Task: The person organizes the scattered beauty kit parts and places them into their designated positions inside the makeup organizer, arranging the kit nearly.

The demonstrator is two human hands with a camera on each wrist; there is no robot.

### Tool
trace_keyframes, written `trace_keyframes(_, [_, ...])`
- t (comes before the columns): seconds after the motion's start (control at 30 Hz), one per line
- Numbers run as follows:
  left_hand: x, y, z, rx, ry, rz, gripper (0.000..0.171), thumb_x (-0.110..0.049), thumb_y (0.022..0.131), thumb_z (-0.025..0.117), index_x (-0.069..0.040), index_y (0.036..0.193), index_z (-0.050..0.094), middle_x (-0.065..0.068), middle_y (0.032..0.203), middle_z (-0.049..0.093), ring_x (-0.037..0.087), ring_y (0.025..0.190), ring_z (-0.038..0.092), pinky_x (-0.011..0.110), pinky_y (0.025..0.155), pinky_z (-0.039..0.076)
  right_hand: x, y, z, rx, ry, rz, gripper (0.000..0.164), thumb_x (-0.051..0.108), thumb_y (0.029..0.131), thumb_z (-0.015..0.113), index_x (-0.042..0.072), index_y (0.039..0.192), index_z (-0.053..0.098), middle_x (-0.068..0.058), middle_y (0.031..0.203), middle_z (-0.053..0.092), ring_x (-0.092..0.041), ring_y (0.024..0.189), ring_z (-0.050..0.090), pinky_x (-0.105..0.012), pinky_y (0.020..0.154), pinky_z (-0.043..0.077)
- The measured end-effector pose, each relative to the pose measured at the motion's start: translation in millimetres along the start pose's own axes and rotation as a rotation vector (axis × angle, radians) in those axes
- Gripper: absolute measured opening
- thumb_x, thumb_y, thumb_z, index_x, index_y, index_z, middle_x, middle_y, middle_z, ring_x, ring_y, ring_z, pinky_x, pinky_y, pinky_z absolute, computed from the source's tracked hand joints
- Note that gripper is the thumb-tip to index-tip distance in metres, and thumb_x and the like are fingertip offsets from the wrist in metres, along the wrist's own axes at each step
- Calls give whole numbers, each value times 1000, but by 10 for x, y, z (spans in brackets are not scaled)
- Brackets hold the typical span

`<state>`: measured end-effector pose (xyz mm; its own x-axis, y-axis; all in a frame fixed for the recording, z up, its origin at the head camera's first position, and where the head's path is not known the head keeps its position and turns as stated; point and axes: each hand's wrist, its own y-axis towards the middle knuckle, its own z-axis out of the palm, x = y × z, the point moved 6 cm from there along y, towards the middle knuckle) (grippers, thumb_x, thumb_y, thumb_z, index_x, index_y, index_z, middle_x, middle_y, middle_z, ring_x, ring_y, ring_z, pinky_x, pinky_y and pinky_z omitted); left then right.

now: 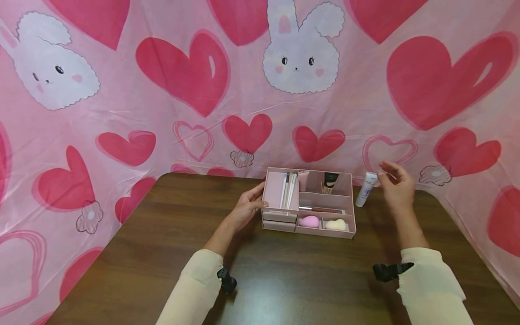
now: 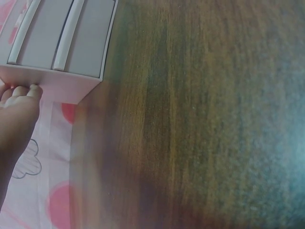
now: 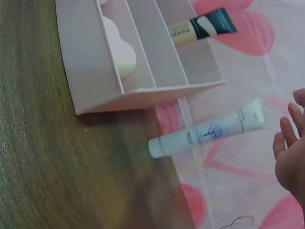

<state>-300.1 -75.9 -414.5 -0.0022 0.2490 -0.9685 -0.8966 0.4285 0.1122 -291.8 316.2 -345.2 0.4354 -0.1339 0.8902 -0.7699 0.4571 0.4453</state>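
Observation:
A pink desk organizer (image 1: 325, 234) stands on the table. My left hand (image 1: 248, 204) touches its left side wall, fingertips against the outside in the left wrist view. A white squeeze tube (image 3: 209, 131) stands upright on its cap beside the organizer's right side. My right hand (image 1: 399, 189) is just right of the tube's top, its fingers loosely bent and apart from it in the right wrist view. The organizer holds several slim brushes (image 1: 289, 189), a black-capped tube (image 1: 330, 181), a pink sponge (image 1: 309, 221) and a cream sponge (image 1: 335, 225).
The brown wooden table (image 1: 170, 271) reaches back to a pink cloth (image 1: 243, 104) with hearts and rabbits. Two drawers (image 1: 279, 221) are at the organizer's front left. A long thin stick-like item (image 1: 325, 210) lies in its middle compartment.

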Motion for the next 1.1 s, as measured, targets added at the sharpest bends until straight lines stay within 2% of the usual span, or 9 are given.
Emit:
trace_keyframes(0.13, [-1, -6, 1, -9, -2, -4, 77, 15, 88, 45, 7, 159, 15, 23, 170, 11, 39, 157, 15, 33, 122, 31, -131, 19, -73, -12, 94, 58, 38, -15, 88, 59, 19, 100, 72, 23, 89, 73, 8, 84, 66, -5, 78, 50])
trace_keyframes(0.27, [2, -9, 3, -3, 0, 1, 78, 14, 88, 45, 7, 159, 15, 23, 170, 12, 39, 157, 15, 29, 120, 34, -308, -5, -122, 28, -18, 192, 32, -5, 91, 64, 9, 120, 72, 31, 86, 68, 11, 88, 62, -1, 78, 48])
trace_keyframes(0.37, [15, -8, 0, 9, -1, 9, 78, 15, 87, 45, 7, 159, 15, 23, 170, 13, 38, 156, 17, 16, 107, 43, -416, -27, -135, 108, -176, 261, 54, 10, 95, 66, -6, 144, 52, 40, 84, 59, 16, 90, 55, 1, 80, 44])
trace_keyframes(0.47, [25, -10, 5, 15, -4, 11, 79, 15, 87, 45, 7, 159, 15, 23, 170, 13, 38, 155, 19, 12, 99, 46, -458, -37, -114, 173, -208, 287, 64, 17, 96, 67, -10, 149, 42, 42, 82, 56, 21, 86, 53, 1, 79, 42])
trace_keyframes(0.53, [27, -14, 9, 16, -8, 8, 79, 15, 87, 45, 7, 159, 15, 23, 170, 13, 38, 154, 19, 12, 97, 46, -472, -31, -98, 188, -190, 289, 62, 19, 96, 67, -7, 148, 45, 40, 81, 58, 20, 84, 54, 1, 78, 42])
trace_keyframes(0.6, [25, -19, 11, 12, -10, 5, 79, 15, 87, 45, 7, 159, 15, 23, 170, 14, 38, 154, 19, 12, 96, 46, -479, -23, -76, 191, -125, 300, 46, 17, 95, 69, 6, 139, 61, 37, 80, 62, 18, 81, 57, 0, 78, 43])
trace_keyframes(0.7, [24, -19, 9, 9, -6, 2, 78, 15, 87, 45, 7, 159, 15, 23, 170, 14, 38, 155, 18, 13, 98, 46, -478, -7, -49, 186, -72, 295, 17, 14, 93, 71, 27, 103, 75, 31, 78, 67, 13, 77, 58, -3, 76, 44])
trace_keyframes(0.8, [22, -15, 5, 3, 4, -2, 78, 15, 87, 46, 7, 159, 16, 23, 170, 14, 39, 156, 18, 16, 103, 44, -466, 6, -35, 178, -90, 275, 30, 13, 93, 71, 40, 79, 70, 30, 74, 67, 11, 75, 57, -4, 73, 44])
trace_keyframes(1.1, [-11, -11, 7, 7, 5, -12, 78, 14, 88, 45, 6, 160, 16, 24, 169, 15, 37, 156, 17, 18, 107, 42, -442, 41, -42, 110, -176, 253, 37, 11, 92, 71, 42, 73, 69, 34, 68, 65, 13, 71, 57, -3, 69, 45])
